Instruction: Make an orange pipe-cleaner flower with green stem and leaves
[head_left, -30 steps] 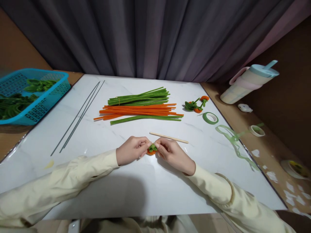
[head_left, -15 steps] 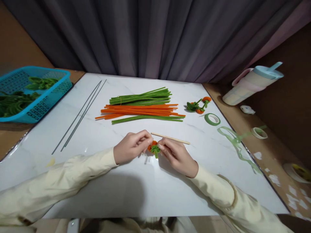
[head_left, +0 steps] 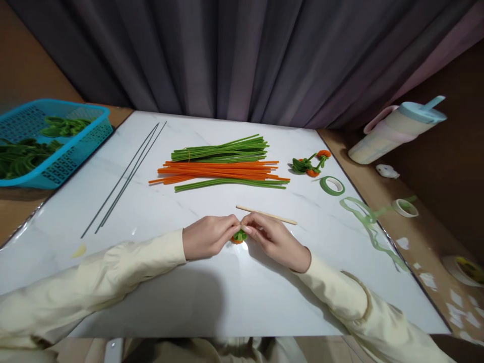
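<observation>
Between my two hands is a small pipe-cleaner flower, green on top with orange below, partly hidden by my fingers. My left hand pinches it from the left with curled fingers. From the right, my right hand closes thumb and forefinger on its green part, and the fingertips of both hands meet. Just beyond my right hand lies a thin wooden stick. Farther back rest orange pipe cleaners, a tied green bundle and a few loose green pipe cleaners.
Dark thin wires lie at left, near a blue basket holding green pieces. At right are finished orange-and-green flowers, a green tape roll, a loose green strip, a white ring and a tumbler.
The flower has turned over: its orange part moved from the top to below the green. My left hand has shifted slightly right and down, bringing the fingertips together.
</observation>
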Demonstrator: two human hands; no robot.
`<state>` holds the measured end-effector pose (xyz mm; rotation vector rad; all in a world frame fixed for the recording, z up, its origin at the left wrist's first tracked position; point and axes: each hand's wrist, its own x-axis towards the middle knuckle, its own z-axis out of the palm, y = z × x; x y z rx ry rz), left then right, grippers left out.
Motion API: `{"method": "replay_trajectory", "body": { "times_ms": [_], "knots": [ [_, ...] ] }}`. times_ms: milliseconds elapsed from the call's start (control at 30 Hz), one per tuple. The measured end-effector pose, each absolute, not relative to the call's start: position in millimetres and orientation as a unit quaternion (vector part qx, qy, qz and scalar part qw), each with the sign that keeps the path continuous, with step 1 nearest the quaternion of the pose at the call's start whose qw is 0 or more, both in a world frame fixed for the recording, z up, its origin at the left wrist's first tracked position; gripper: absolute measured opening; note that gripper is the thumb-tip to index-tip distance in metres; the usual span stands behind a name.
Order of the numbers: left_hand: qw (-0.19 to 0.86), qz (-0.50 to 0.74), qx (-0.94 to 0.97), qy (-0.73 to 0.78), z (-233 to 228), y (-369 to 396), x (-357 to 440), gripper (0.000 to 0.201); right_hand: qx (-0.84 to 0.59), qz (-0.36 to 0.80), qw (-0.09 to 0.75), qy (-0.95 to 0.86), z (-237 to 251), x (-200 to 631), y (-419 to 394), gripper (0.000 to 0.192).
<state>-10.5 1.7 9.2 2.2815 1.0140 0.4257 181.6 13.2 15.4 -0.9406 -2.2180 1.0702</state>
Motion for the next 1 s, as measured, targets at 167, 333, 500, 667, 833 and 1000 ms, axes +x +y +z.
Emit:
{"method": "replay_trajectory", "body": {
  "times_ms": [167, 333, 500, 667, 833, 1000],
  "knots": [
    [0.304, 0.176, 0.857, 0.376, 6, 1, -10, 0.023, -0.358, 0.417, 0.24, -0.8, 14, 181, 14, 0.014],
    [0.331, 0.214, 0.84, 0.373, 7, 3, -9, 0.017, -0.408, 0.468, 0.241, -0.746, 11, 176, 11, 0.016],
    [0.46, 0.214, 0.757, 0.412, 8, 3, -9, 0.012, -0.441, 0.434, 0.266, -0.739, 8, 173, 5, 0.013],
    [0.564, 0.23, 0.673, 0.419, 10, 6, -6, 0.009, -0.457, 0.411, 0.293, -0.732, 8, 172, 1, 0.014],
    [0.605, 0.237, 0.629, 0.428, 12, 7, -5, 0.012, -0.461, 0.421, 0.305, -0.72, 6, 172, 2, 0.013],
    [0.536, 0.231, 0.686, 0.434, 12, 2, -5, 0.013, -0.464, 0.448, 0.281, -0.711, 7, 172, 4, 0.012]
  ]
}}
